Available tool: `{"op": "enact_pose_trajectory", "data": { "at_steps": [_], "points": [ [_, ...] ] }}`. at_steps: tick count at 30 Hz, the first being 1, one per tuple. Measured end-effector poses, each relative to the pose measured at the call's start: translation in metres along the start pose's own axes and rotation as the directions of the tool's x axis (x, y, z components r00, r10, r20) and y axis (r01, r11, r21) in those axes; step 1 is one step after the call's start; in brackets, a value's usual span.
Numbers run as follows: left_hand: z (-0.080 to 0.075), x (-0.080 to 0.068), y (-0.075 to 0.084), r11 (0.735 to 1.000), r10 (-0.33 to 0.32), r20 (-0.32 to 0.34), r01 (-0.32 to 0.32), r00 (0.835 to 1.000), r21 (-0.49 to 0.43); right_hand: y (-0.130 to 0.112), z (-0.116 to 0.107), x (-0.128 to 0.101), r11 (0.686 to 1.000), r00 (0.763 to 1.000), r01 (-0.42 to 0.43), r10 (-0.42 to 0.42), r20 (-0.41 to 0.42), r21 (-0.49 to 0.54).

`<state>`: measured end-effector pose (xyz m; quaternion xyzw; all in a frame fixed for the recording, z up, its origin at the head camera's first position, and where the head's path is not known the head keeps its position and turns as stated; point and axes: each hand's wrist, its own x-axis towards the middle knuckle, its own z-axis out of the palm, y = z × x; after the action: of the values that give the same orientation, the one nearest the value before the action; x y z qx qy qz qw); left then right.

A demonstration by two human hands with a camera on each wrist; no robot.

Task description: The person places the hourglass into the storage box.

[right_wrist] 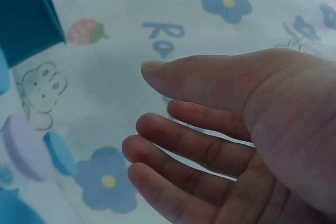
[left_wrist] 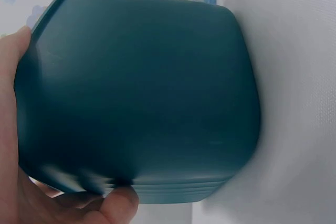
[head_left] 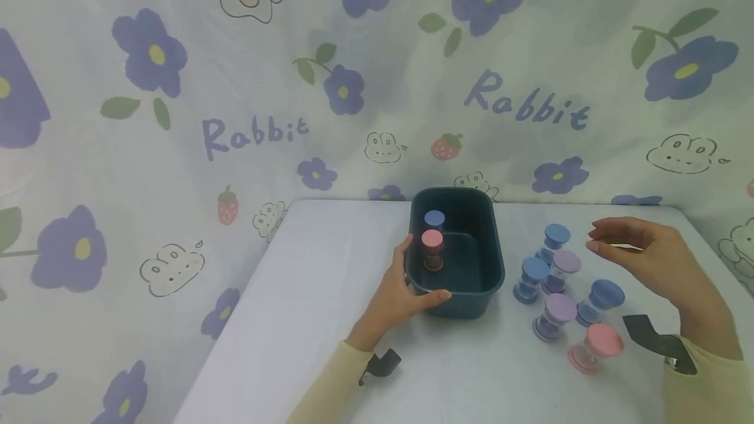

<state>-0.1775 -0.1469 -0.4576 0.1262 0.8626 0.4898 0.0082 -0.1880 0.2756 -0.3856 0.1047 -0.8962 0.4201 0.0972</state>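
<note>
A dark teal plastic tub (head_left: 493,260) stands mid-table; it fills the left wrist view (left_wrist: 142,98). Inside it stand a pink-capped hourglass (head_left: 432,248) and a blue-capped one (head_left: 434,220). My left hand (head_left: 400,293) grips the tub's near left corner, thumb over the rim, fingers on the outer wall. My right hand (head_left: 633,250) hovers empty above the table's right side, fingers relaxed and pointing left; the right wrist view shows its open palm (right_wrist: 231,140). Below it lie several hourglasses: blue (head_left: 531,279), purple (head_left: 561,271), purple (head_left: 554,317), pink (head_left: 596,347), blue (head_left: 602,301), blue (head_left: 554,241).
The white table (head_left: 330,319) is backed and flanked by a floral "Rabbit" curtain (head_left: 247,129). The table's left edge runs diagonally down to the frame bottom. Wrist camera mounts sit on both sleeves.
</note>
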Motion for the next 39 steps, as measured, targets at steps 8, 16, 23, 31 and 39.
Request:
{"op": "enact_pose_trajectory", "data": {
  "at_steps": [8,16,23,31,39],
  "points": [
    [-0.001,0.000,0.002,1.000,-0.003,0.007,0.003,1.000,0.002,0.027,0.002,-0.006,0.998,0.993,-0.035,0.040,0.113,-0.049],
    [-0.001,-0.002,0.003,1.000,-0.012,-0.005,0.012,1.000,0.000,0.040,0.004,-0.003,0.989,0.962,-0.089,0.116,0.248,-0.115],
    [-0.001,-0.001,0.002,1.000,0.001,0.005,-0.001,1.000,-0.006,0.049,0.005,-0.008,0.991,0.941,-0.051,0.090,0.327,-0.126],
    [-0.001,-0.002,0.002,1.000,0.006,0.001,-0.006,1.000,-0.014,0.056,0.005,-0.011,0.993,0.922,-0.003,0.049,0.384,-0.119],
    [-0.001,-0.002,0.001,1.000,0.010,0.004,-0.010,1.000,-0.003,0.058,0.003,-0.014,0.990,0.891,0.014,0.052,0.450,-0.143]
  ]
}}
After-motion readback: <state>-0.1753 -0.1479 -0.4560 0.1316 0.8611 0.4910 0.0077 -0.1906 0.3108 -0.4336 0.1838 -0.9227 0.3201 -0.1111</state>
